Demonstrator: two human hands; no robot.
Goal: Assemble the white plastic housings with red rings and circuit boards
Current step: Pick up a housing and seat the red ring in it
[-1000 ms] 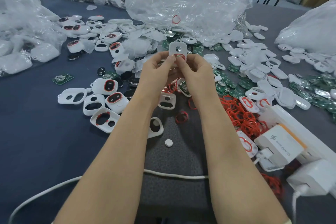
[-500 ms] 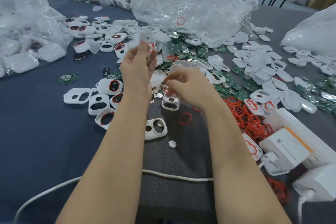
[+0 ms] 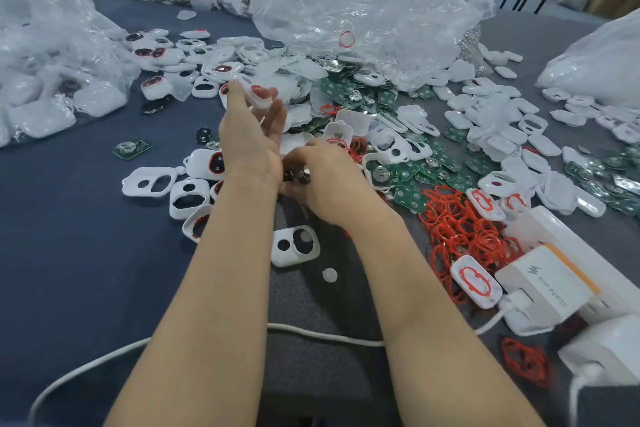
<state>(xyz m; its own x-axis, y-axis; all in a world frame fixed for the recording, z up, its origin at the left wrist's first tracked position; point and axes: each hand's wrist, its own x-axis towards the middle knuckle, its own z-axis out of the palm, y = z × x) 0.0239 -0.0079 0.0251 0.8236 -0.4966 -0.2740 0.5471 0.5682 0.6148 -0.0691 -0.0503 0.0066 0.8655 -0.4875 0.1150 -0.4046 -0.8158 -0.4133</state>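
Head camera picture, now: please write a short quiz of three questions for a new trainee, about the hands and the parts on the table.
1. True or false: the left hand holds a white housing raised above the table.
2. The big pile of red rings lies: A) on the person's left; B) on the person's right; C) inside a plastic bag.
3. Which hand is low, among the parts on the table?
Key: 1 true; 2 B; 3 the right hand.
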